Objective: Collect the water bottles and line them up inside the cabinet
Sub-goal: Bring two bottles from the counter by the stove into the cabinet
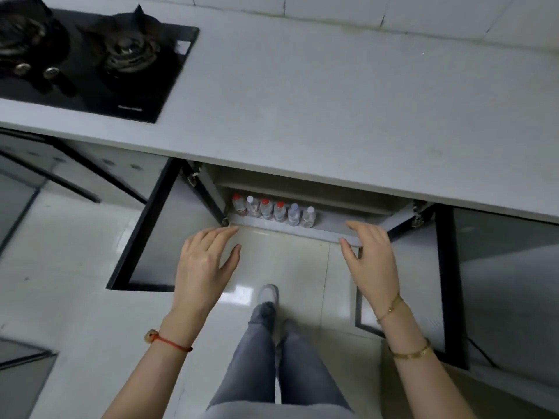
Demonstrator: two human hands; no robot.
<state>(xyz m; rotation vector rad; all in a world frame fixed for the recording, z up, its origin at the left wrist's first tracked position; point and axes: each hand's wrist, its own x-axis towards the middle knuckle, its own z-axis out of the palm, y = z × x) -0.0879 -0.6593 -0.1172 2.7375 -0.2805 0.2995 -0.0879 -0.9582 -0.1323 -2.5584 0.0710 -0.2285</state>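
Note:
Several small clear water bottles, some with red caps and some with white caps, stand upright in a row at the front left of the cabinet floor under the counter. Both cabinet doors are swung open. My left hand hovers in front of the cabinet's lower left corner, fingers spread, holding nothing. My right hand hovers by the lower right front edge of the cabinet, fingers apart and empty.
The left cabinet door and the right cabinet door jut out over the glossy tiled floor. A grey countertop overhangs the cabinet, with a black gas hob at its left. My legs and one shoe stand between the doors.

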